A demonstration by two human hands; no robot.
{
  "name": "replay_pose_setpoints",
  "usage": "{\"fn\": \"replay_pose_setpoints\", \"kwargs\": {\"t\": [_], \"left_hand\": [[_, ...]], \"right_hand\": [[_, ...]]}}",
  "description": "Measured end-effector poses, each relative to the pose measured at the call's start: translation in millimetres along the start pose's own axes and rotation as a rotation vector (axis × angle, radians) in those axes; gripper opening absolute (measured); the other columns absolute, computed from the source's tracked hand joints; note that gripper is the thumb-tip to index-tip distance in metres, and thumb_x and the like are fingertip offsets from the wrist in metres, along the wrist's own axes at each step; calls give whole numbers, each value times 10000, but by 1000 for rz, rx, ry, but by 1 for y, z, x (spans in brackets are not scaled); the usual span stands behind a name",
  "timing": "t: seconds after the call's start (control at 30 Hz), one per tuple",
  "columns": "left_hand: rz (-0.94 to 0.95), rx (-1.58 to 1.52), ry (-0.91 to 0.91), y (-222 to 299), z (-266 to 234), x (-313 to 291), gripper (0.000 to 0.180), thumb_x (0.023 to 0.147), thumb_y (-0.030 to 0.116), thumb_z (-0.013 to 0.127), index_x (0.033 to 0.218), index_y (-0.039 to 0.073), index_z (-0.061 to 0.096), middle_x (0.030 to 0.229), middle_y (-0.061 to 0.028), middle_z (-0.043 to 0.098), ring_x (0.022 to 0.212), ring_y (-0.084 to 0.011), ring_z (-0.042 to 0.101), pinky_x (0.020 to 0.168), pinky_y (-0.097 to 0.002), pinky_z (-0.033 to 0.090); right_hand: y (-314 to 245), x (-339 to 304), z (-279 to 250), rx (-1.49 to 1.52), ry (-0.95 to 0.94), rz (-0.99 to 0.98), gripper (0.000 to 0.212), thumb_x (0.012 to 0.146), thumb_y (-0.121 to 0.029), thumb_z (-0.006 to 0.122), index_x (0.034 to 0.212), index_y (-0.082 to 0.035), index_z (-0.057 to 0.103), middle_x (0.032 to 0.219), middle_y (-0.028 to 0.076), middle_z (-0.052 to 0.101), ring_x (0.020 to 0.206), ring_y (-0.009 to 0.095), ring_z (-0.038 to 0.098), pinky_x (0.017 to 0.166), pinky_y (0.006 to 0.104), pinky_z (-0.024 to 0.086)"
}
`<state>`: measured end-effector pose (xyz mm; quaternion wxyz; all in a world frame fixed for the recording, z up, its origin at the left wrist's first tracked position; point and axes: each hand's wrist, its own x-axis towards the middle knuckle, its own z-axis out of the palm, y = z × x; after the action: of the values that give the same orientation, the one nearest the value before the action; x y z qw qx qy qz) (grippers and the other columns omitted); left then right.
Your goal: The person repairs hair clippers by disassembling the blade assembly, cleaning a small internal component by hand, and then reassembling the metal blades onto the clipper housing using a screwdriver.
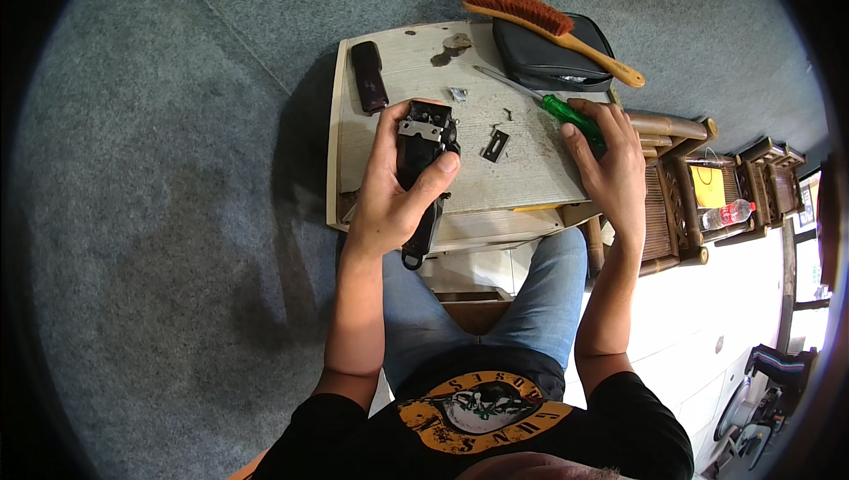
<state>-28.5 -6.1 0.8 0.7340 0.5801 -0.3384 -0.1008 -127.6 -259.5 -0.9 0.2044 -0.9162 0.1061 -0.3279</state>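
Observation:
My left hand (389, 197) is wrapped round a black hair clipper (414, 160), its thumb across the body and a silver plate with screws showing at its head. At the right side of the small table, the fingers of my right hand (612, 157) close over the green handle of a screwdriver (557, 107). Its metal shaft points to the far left over the tabletop. Between my hands lies a small dark slotted metal plate (496, 145), with a tiny screw (508, 114) beyond it. A dark clipper cover (369, 77) rests at the far left.
The worn pale table (424, 60) also carries a small shiny scrap (457, 94). A black zip case (553, 55) stands at its far right corner, with a wooden-handled brush (566, 29) lying across it. Bamboo chairs (654, 223) stand to the right, one bearing a bottle (728, 215).

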Motion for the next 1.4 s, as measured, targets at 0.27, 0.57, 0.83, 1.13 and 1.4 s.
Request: {"fn": "replay_pose_setpoints", "kwargs": {"t": [0.27, 0.57, 0.83, 1.13, 1.4], "left_hand": [[-29, -33, 164, -2, 6, 4, 431, 1033, 186, 673, 1387, 23, 490, 1124, -12, 622, 1015, -71, 565, 879, -222, 459], [-74, 115, 272, -17, 0, -3, 517, 1026, 240, 652, 1451, -18, 511, 1219, -64, 623, 1074, -138, 577, 925, -268, 468], [-152, 39, 200, -15, -3, 3, 447, 1054, 225, 587, 1408, -45, 546, 1268, -104, 618, 1134, -158, 568, 989, -291, 436], [-116, 7, 207, -11, -4, 2, 410, 1060, 211, 596, 1388, -32, 562, 1266, -87, 624, 1152, -150, 563, 1016, -295, 417], [-178, -269, 188, -17, -6, 3, 453, 1119, 419, 471, 1376, 58, 563, 1175, -21, 649, 1040, -102, 629, 912, -283, 514]], "right_hand": [[10, -2, -2, 237, 428, -90, 260, 983, -179, 712, 1190, -22, 717, 1156, 133, 652, 1118, 258, 634, 984, 394, 495], [-70, -35, -29, 1803, -168, -415, 535, 1088, -491, 454, 1282, -4, 562, 1105, 159, 665, 1011, 241, 659, 929, 395, 530], [-92, -42, -29, 1861, -209, -482, 470, 1081, -423, 507, 1259, 7, 577, 1076, 151, 687, 975, 228, 670, 919, 377, 533], [-105, -38, -29, 1814, -214, -476, 400, 1073, -346, 565, 1233, 19, 594, 1044, 143, 712, 934, 213, 682, 907, 356, 536], [-83, 4, -11, 886, 233, 14, 265, 1038, -205, 654, 1156, 32, 673, 1019, 120, 753, 952, 196, 695, 908, 330, 532]]}}
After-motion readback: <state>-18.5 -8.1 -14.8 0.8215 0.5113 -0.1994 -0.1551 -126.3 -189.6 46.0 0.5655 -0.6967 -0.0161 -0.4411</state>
